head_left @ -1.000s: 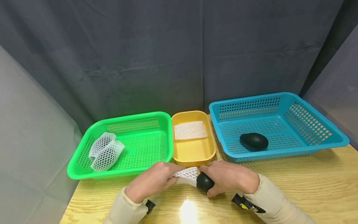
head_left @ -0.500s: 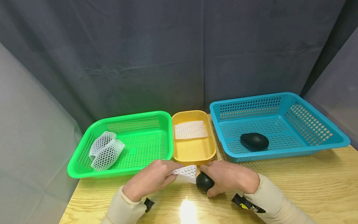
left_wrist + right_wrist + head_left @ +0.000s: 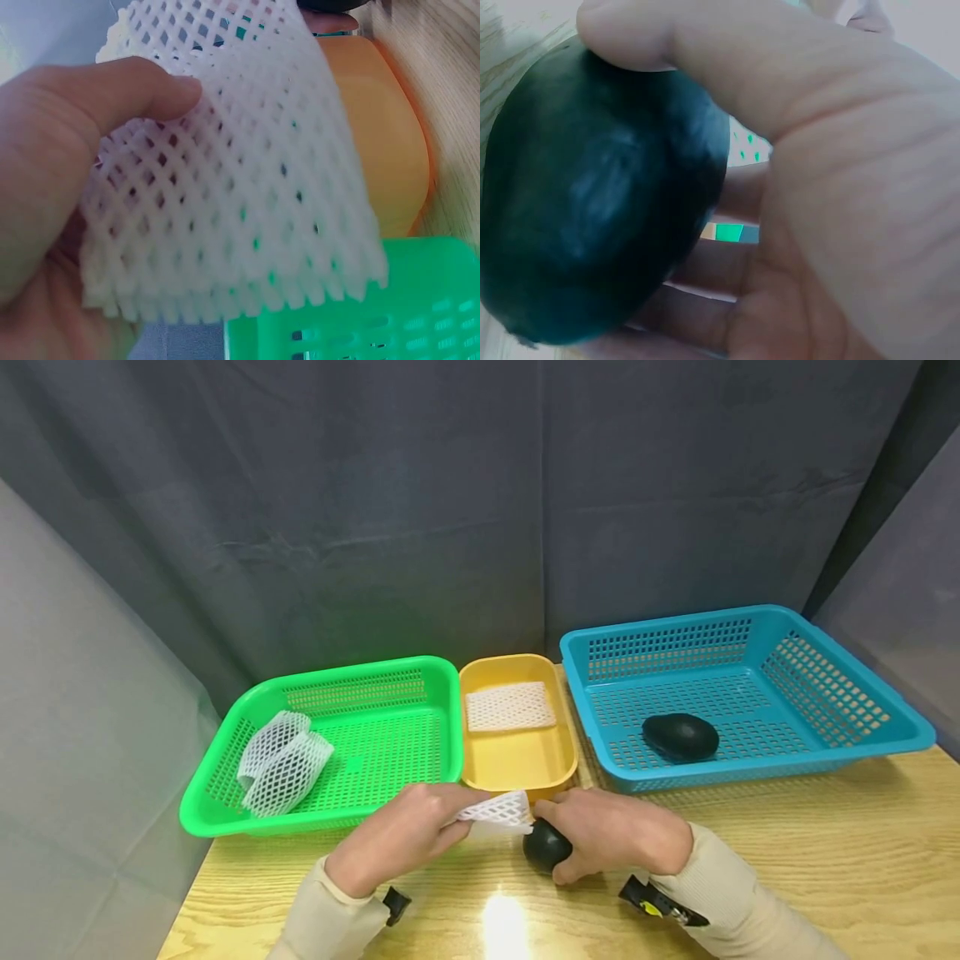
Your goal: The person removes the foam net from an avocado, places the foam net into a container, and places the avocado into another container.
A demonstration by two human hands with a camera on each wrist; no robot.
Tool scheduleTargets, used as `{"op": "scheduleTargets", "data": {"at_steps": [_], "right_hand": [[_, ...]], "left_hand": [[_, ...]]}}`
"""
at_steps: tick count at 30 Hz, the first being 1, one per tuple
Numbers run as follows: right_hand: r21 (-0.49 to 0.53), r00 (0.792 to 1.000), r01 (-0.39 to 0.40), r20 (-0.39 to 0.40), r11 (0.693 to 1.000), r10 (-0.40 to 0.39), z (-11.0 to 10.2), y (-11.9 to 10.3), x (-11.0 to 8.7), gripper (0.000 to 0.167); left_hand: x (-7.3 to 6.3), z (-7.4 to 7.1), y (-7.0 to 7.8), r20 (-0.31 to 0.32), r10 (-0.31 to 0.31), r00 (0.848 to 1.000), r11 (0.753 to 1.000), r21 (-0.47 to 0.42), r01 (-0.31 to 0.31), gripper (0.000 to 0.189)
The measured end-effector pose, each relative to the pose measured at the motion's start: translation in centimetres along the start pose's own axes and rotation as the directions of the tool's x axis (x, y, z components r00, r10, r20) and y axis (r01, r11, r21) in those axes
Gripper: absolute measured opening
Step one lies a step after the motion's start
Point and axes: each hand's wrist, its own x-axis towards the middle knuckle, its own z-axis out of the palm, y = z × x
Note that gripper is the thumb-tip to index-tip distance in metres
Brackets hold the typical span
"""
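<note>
Head view: my left grip (image 3: 405,835) has a white net sleeve (image 3: 498,810) pinched at one end, and my right grip (image 3: 622,833) is wrapped over a dark fruit (image 3: 546,846). Both are just in front of the yellow tray (image 3: 521,762), with the fruit low by the worktop (image 3: 450,914). The sleeve lies roughly left to right, its free, flared end pointing at the fruit. They're right next to each other, but I can't tell if they touch. My read is I'm lining the sleeve up to go over the fruit, so best get that mouth properly round and square to the fruit first, then ease it on without yanking. Foam net looks like it'd stretch, but could snag or tear.

Left wrist view: thumb flat across the net, fingers mostly hidden behind it. The sleeve's length runs up and down here, zigzag edge at the bottom, other end up toward the fruit. Can't tell how wide the mouth is, so I reckon it's worth getting a finger inside to spread it.

Right wrist view: thumb on one end, fingers round the far side, decent hold. Long axis runs top to bottom, leaning lower left, with a little stem nub (image 3: 526,342) at the lower end, on the fingertip side. That axis isn't aimed at the sleeve, imo, so turning an end toward the mouth should help.
</note>
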Motion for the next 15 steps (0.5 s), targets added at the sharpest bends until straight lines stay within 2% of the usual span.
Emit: {"op": "scheduleTargets", "data": {"at_steps": [9, 15], "right_hand": [[0.028, 1.0, 0.002, 0.003, 1.0, -0.002, 0.16, -0.08, 0.12, 0.059], [0.07, 1.0, -0.013, 0.003, 0.997, 0.013, 0.22, -0.08, 0.07, 0.051]], "left_hand": [[-0.09, -0.06, 0.21, -0.063, 0.013, 0.998, 1.0, 0.02, -0.012, 0.035], [0.16, 0.24, -0.05, -0.149, 0.071, 0.986, 0.997, 0.012, -0.07, 0.034]]}}
